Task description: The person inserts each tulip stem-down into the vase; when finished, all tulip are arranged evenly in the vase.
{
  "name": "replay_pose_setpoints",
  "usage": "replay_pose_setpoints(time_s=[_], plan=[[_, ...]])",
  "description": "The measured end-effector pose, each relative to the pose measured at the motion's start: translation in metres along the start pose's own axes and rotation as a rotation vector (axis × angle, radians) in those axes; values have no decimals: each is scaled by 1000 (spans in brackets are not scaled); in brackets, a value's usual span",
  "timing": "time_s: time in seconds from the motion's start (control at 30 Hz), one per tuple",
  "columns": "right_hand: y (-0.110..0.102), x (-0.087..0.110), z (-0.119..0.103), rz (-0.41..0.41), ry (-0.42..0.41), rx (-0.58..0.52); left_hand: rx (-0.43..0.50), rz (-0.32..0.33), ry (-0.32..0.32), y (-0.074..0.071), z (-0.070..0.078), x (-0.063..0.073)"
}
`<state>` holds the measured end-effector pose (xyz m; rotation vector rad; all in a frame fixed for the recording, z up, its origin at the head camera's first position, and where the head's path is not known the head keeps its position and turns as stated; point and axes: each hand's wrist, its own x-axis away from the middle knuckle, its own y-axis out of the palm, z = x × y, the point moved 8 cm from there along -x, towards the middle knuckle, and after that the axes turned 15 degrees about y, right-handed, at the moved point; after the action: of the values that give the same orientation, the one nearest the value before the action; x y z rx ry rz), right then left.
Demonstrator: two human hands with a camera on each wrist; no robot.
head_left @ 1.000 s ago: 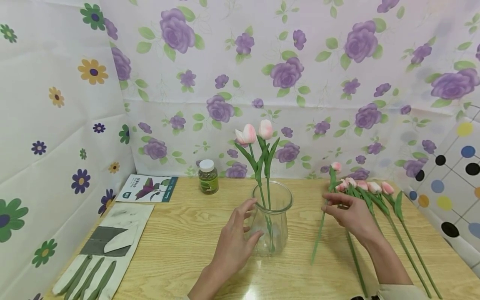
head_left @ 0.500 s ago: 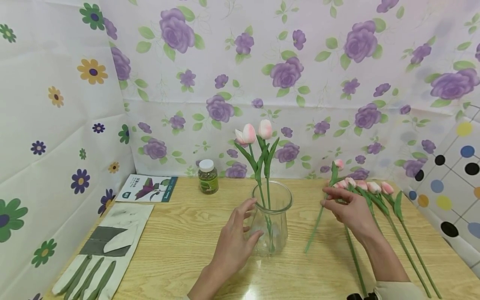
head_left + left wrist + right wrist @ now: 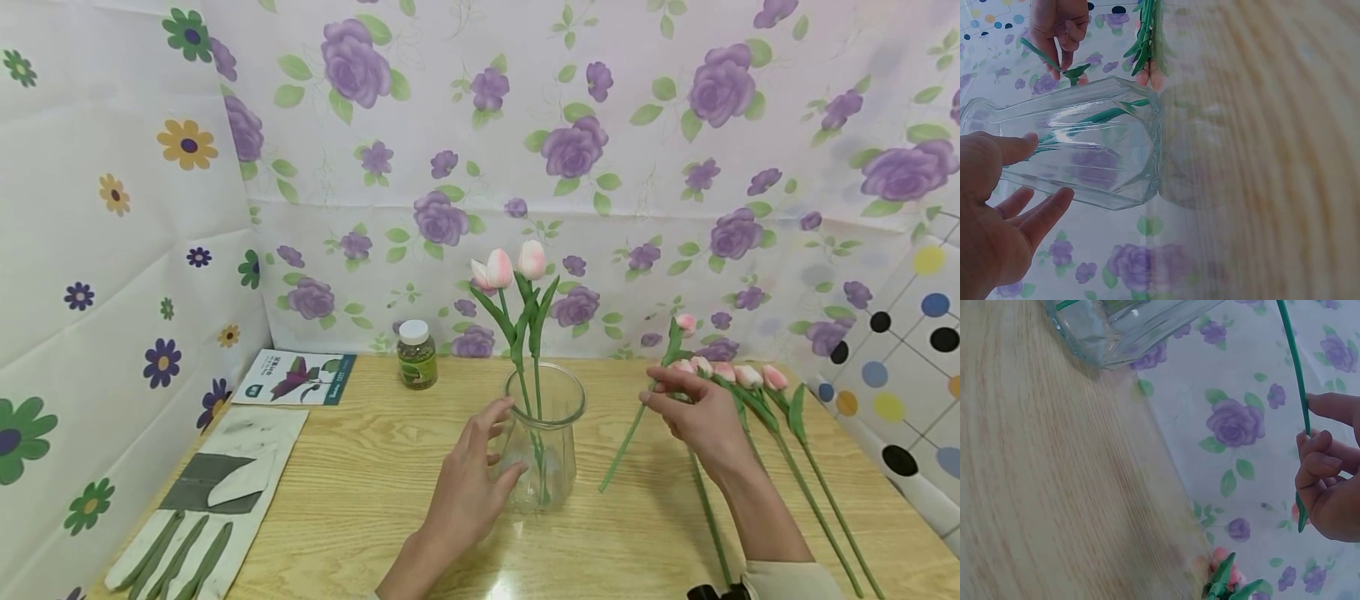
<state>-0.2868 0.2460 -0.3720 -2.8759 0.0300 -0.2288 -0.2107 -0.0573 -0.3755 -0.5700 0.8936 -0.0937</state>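
A clear glass vase [image 3: 561, 454] stands upright mid-table, holding pink-white tulips [image 3: 532, 261] with green stems and leaves. My left hand [image 3: 467, 483] is cupped loosely at the vase's left side, fingertips near its rim and thumb low along the wall. In the left wrist view its thumb and fingers [image 3: 1047, 215] are spread apart over the glass. To the right of the vase, my right hand [image 3: 699, 417] pinches a tulip [image 3: 624, 446] by its stem, bloom up and stem end slanting down toward the vase. The right wrist view shows thumb and fingers on that green stem [image 3: 1297, 365].
Several more tulips [image 3: 750, 377] lie on the wooden table [image 3: 360, 492] at the right, partly under my right forearm. A lidded jar [image 3: 417, 358] stands at the back, left of the vase. A printed booklet [image 3: 292, 377] and a packaged glove [image 3: 210, 492] lie at the left.
My right hand has lifted the tulip slightly, and its stem end has swung up and left toward the vase. The left hand and vase have stayed put.
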Motion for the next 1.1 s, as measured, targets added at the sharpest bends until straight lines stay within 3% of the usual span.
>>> replay_pose_setpoints(time_s=[0.53, 1.1], plan=[[3, 1, -17, 25, -5, -75, -14, 3, 7, -1, 0, 0], [9, -1, -36, 34, -10, -262, -7, 0, 13, 0, 0, 0]])
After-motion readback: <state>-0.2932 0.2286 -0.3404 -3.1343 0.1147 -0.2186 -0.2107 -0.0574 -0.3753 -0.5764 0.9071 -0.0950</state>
